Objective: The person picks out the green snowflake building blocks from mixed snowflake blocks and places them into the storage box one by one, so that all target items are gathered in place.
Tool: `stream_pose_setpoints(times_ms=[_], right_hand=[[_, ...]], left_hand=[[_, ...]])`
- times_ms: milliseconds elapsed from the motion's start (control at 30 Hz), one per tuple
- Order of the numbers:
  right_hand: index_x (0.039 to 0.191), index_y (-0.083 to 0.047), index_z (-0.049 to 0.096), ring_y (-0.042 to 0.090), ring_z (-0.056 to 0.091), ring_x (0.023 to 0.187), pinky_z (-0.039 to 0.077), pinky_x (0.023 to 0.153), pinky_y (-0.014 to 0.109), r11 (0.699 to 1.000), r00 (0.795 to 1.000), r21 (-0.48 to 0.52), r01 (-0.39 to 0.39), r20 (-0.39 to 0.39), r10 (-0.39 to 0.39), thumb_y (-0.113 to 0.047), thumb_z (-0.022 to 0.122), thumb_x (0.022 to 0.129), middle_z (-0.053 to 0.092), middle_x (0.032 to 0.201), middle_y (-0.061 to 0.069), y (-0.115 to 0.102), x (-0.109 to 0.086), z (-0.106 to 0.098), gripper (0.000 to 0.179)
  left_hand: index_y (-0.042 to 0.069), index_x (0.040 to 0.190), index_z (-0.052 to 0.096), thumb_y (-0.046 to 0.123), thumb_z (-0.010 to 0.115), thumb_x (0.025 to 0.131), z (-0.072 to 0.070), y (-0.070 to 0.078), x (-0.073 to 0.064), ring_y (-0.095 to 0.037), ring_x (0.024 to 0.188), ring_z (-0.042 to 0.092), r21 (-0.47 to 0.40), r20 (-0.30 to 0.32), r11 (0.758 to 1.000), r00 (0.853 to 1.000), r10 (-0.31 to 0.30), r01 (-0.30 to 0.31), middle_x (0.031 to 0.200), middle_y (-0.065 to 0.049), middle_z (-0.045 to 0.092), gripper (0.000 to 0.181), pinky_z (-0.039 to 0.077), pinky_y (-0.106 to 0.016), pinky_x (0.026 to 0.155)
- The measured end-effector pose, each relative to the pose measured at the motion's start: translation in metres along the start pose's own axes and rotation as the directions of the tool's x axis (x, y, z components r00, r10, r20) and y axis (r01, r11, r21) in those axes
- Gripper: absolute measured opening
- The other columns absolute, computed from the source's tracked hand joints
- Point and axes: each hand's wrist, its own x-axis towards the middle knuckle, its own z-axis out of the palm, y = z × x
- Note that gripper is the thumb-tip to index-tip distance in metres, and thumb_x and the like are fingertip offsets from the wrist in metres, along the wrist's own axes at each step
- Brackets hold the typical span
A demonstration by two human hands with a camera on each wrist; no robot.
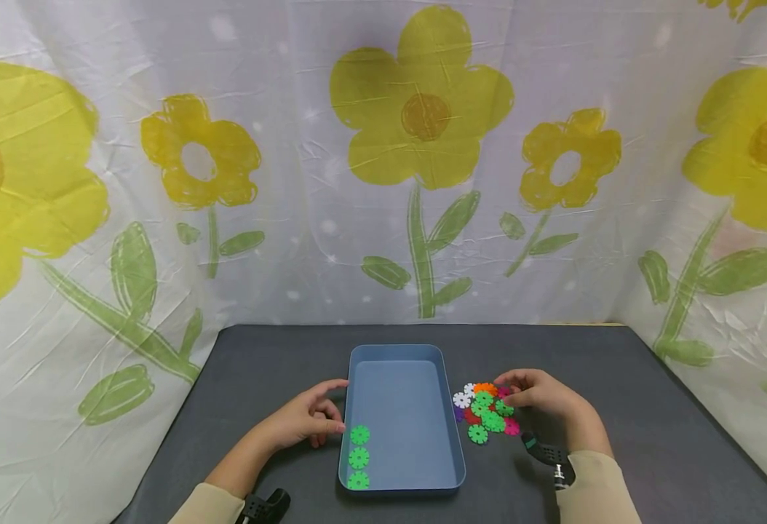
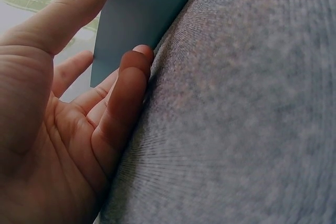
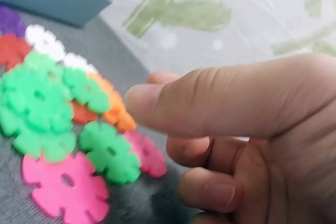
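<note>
My left hand is beside the blue-grey tray, index finger and thumb touching its left rim. In the left wrist view, the other fingers curl loosely near the tray's outer wall. Three green notched discs, flower-shaped, lie in a column along the tray's left side. To the right of the tray is a heap of such discs. Over its right edge hovers my right hand, thumb and index finger apart. The right wrist view has its thumb by orange and pink discs, with nothing visibly gripped.
The heap mixes green, white, red, purple and pink discs, some overlapping. A dark grey cloth covers the table. Behind stands a white curtain with yellow flowers.
</note>
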Motion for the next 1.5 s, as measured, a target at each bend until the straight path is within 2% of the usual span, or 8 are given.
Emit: stream_pose_setpoints(times_ms=[267,433,567,700,900,1100,1367,1500], right_hand=[[0.123,0.004,0.069,0.023,0.057,0.088,0.053,0.077,0.036,0.999,0.999,-0.03,0.023,0.048,-0.022,-0.005,0.076,0.089,0.064,0.096,0.01,0.006,0.009,0.01,0.036],[0.122,0.0,0.073,0.021,0.06,0.088,0.053,0.077,0.036,0.993,0.999,-0.117,-0.017,0.028,0.021,-0.006,0.08,0.087,0.069,0.103,0.008,0.003,0.013,0.016,0.037],[0.119,-0.003,0.075,0.02,0.058,0.084,0.053,0.074,0.036,0.981,0.999,-0.19,-0.045,-0.008,0.045,-0.006,0.082,0.085,0.067,0.1,0.006,-0.001,0.015,0.02,0.035],[0.117,-0.004,0.076,0.021,0.057,0.083,0.053,0.072,0.037,0.978,0.996,-0.191,-0.083,-0.033,0.078,-0.004,0.081,0.084,0.065,0.097,0.006,-0.003,0.015,0.023,0.034],[0.116,-0.006,0.076,0.024,0.053,0.089,0.05,0.074,0.037,0.97,0.994,-0.221,-0.101,-0.062,0.089,-0.007,0.084,0.082,0.061,0.098,0.006,-0.008,0.015,0.026,0.035],[0.113,-0.008,0.076,0.024,0.052,0.089,0.049,0.074,0.037,0.966,0.994,-0.239,-0.099,-0.078,0.082,-0.007,0.084,0.081,0.061,0.099,0.007,-0.009,0.015,0.028,0.032],[0.105,-0.008,0.073,0.022,0.055,0.078,0.051,0.068,0.036,0.962,0.995,-0.262,-0.077,-0.083,0.057,-0.006,0.083,0.081,0.06,0.088,0.005,-0.011,0.017,0.032,0.026],[0.106,-0.005,0.071,0.022,0.056,0.077,0.051,0.067,0.036,0.968,0.996,-0.244,-0.056,-0.084,0.036,-0.004,0.081,0.081,0.06,0.087,0.005,-0.017,0.015,0.03,0.027]], left_hand=[[0.003,0.161,0.024,0.012,0.074,0.097,0.0,0.002,-0.001,-0.019,0.064,0.059,-0.005,0.0,1.0,1.0,0.004,-0.004,0.099,-0.012,0.069,0.082,0.053,-0.034,0.058],[0.003,0.161,0.023,0.012,0.074,0.096,0.001,0.002,-0.001,-0.018,0.064,0.059,-0.013,0.0,1.0,1.0,0.0,0.0,0.099,-0.012,0.069,0.083,0.052,-0.034,0.058],[0.003,0.161,0.023,0.012,0.074,0.096,0.001,0.003,-0.002,-0.018,0.063,0.058,-0.017,0.002,1.0,1.0,0.001,-0.001,0.099,-0.012,0.069,0.083,0.052,-0.034,0.058],[0.003,0.161,0.023,0.011,0.073,0.097,0.001,0.003,-0.002,-0.018,0.063,0.058,-0.019,0.006,1.0,1.0,0.003,-0.003,0.099,-0.012,0.069,0.082,0.052,-0.033,0.058],[0.003,0.161,0.023,0.012,0.074,0.096,0.001,0.003,-0.002,-0.017,0.063,0.057,-0.023,0.005,1.0,1.0,-0.001,0.001,0.099,-0.011,0.069,0.083,0.052,-0.033,0.058],[0.003,0.162,0.023,0.011,0.073,0.097,0.001,0.003,-0.001,-0.017,0.063,0.058,-0.023,0.011,1.0,1.0,0.006,-0.006,0.1,-0.012,0.069,0.083,0.052,-0.033,0.058],[0.004,0.162,0.023,0.012,0.074,0.097,0.0,0.002,-0.002,-0.017,0.063,0.056,-0.036,0.015,0.999,1.0,0.005,-0.004,0.099,-0.012,0.069,0.083,0.051,-0.034,0.058],[0.004,0.162,0.023,0.012,0.074,0.096,0.0,0.001,-0.002,-0.017,0.063,0.056,-0.041,0.017,0.999,1.0,0.003,-0.002,0.099,-0.011,0.069,0.084,0.051,-0.034,0.059]])
